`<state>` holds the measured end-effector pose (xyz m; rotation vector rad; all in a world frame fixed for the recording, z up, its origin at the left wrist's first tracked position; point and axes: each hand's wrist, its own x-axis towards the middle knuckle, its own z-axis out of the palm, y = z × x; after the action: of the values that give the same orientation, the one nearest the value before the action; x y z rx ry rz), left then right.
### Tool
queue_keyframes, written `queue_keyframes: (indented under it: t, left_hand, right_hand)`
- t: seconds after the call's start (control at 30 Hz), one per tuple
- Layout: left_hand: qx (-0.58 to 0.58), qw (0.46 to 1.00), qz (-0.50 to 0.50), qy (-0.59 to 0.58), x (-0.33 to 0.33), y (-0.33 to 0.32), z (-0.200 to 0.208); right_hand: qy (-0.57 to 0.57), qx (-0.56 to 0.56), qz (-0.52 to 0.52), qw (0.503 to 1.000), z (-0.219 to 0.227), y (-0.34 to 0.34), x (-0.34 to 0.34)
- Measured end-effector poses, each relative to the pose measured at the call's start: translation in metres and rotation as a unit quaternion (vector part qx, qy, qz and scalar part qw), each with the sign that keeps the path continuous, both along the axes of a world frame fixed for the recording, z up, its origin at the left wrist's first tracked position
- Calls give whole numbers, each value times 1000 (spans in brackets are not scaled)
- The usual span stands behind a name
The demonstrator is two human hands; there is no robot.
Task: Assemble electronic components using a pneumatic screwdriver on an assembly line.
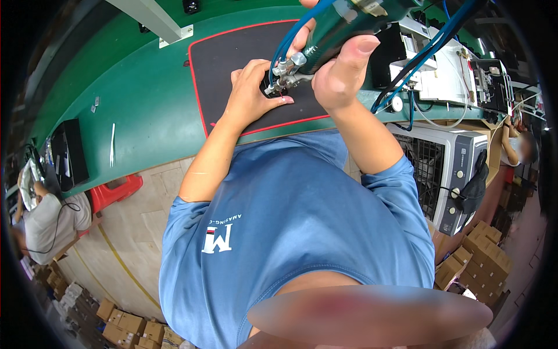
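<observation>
My right hand (340, 78) is wrapped round a thick dark green cylinder (334, 36), tilted, with a metal valve and nozzle (288, 72) at its lower end. Blue air hoses (290, 36) run into this valve. At the nozzle tip, my left hand (253, 96) is closed, its fingers curled over and its thumb below. Something small and dark seems to sit between these fingers, mostly hidden by the hand and valve. Both hands are over a black mat (224, 49) with a red border.
The mat lies on a green workbench (139, 110). A black tray (70, 151) and a white strip (112, 145) are to the left. White equipment (442, 78) with hoses stands at right, above a grey fan unit (447, 168). Co-workers sit at both sides; a red stool (119, 191) stands left.
</observation>
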<state>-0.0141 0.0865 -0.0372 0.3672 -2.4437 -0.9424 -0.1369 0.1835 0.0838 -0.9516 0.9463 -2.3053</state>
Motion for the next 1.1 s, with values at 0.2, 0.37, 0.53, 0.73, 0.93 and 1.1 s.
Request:
queue_keyframes:
  t: [0.2,0.37,0.53,0.73,0.93,1.1]
  left_hand:
    - [-12,1000,0,10,0,0,2]
    - [6,1000,-1,0,-1,-1,2]
    - [22,999,5,-27,1,0,4]
    - [49,999,-6,-1,0,-1,2]
    - [26,1000,-4,-2,0,-1,4]
    - [63,998,-16,-2,-5,-2,-1]
  right_hand:
    - [-17,-18,3,1000,4,-1,2]
    - [-34,-26,6,999,6,-2,3]
    - [63,3,-24,998,-23,2,-9]
    - [-29,21,69,997,-64,6,-18]
    - [-108,36,145,983,-70,4,-14]
    - [15,-89,-2,996,-70,-7,-9]
